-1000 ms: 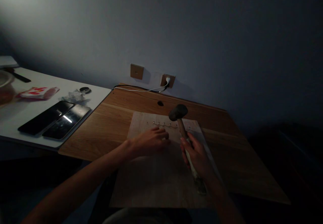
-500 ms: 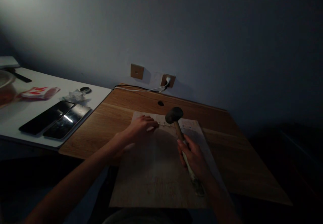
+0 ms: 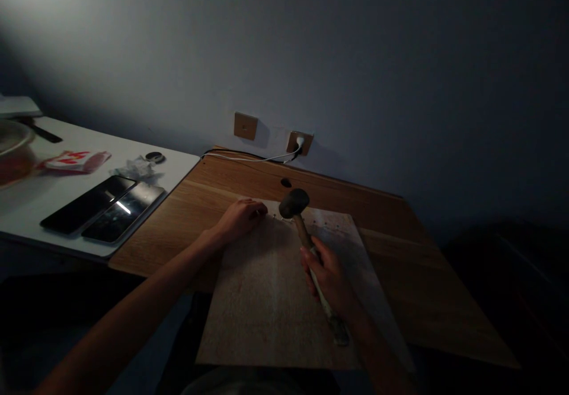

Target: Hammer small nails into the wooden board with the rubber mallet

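My right hand (image 3: 328, 276) is wrapped round the wooden handle of a mallet (image 3: 294, 203) with a dark, rounded head. The mallet's head is over the far part of a pale wooden board (image 3: 249, 318), and its handle slants down towards me. My left hand (image 3: 242, 218) rests at the board's far left corner, its fingers curled and pressed together. What its fingertips hold, if anything, is too small and dark to tell. Just right of them a small nail (image 3: 274, 216) stands in a row of several along the far edge, partly hidden by the mallet's head.
The board lies on a brown wooden desk (image 3: 413, 276). On a white table (image 3: 26, 214) at left are two phone-like dark slabs (image 3: 89, 205), a red-and-white packet (image 3: 73, 161), crumpled clear plastic (image 3: 140, 168) and a bowl (image 3: 13, 152). Cables (image 3: 249, 158) run to a wall socket (image 3: 300, 143).
The mallet and my right hand have shifted left along the row of nails. My left hand has drawn back slightly to the left, away from the nails.
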`<state>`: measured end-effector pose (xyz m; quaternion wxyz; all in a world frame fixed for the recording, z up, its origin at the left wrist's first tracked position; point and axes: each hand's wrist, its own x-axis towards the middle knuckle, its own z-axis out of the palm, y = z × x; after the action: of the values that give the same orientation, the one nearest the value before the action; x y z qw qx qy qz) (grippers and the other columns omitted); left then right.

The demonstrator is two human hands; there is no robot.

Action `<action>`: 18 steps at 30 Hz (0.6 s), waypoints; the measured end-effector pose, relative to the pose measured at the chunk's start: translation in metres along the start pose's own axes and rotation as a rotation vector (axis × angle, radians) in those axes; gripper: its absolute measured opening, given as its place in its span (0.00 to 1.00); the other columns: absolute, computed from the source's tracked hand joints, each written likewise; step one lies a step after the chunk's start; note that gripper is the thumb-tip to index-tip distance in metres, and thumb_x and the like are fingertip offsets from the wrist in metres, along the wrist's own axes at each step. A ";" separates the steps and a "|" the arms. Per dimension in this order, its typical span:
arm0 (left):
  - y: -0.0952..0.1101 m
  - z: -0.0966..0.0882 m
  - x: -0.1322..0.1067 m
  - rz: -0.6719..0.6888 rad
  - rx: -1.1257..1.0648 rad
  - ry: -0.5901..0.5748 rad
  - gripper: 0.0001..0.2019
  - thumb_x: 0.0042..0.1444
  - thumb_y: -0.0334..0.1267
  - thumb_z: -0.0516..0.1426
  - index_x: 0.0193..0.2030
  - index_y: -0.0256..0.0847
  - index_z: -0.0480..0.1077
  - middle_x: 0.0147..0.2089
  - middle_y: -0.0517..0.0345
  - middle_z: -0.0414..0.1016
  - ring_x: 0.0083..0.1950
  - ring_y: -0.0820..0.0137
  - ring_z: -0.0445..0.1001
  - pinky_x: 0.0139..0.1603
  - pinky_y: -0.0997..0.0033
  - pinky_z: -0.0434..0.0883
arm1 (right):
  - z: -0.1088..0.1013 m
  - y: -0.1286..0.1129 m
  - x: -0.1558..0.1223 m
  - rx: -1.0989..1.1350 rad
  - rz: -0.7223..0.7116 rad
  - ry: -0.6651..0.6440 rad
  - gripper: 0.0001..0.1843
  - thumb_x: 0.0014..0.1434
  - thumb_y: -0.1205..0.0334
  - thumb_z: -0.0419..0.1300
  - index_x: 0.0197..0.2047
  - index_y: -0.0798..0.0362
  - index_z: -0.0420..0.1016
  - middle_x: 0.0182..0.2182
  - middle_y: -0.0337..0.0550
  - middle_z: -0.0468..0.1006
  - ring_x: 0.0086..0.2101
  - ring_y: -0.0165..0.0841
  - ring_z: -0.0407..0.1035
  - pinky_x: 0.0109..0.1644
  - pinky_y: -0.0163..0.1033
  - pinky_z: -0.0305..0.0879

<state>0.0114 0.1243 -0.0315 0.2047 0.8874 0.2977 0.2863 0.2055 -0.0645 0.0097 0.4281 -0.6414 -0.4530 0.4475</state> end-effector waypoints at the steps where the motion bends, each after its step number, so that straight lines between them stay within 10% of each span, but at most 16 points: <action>1: -0.001 0.000 0.000 0.006 -0.002 0.009 0.10 0.58 0.28 0.58 0.43 0.39 0.79 0.40 0.53 0.80 0.41 0.68 0.77 0.45 0.71 0.72 | 0.001 0.000 0.001 -0.003 -0.006 -0.007 0.19 0.64 0.41 0.57 0.40 0.50 0.66 0.24 0.28 0.65 0.13 0.22 0.57 0.12 0.28 0.52; 18: -0.002 0.005 0.002 -0.151 -0.136 0.058 0.22 0.52 0.28 0.62 0.56 0.37 0.71 0.45 0.50 0.82 0.42 0.64 0.80 0.41 0.70 0.73 | 0.034 -0.018 0.011 -0.290 -0.014 -0.043 0.29 0.67 0.48 0.51 0.62 0.58 0.68 0.19 0.29 0.65 0.14 0.28 0.63 0.15 0.32 0.59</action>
<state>0.0148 0.1262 -0.0361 0.2766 0.8379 0.3495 0.3150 0.1717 -0.0447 0.0170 0.3242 -0.6836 -0.5266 0.3877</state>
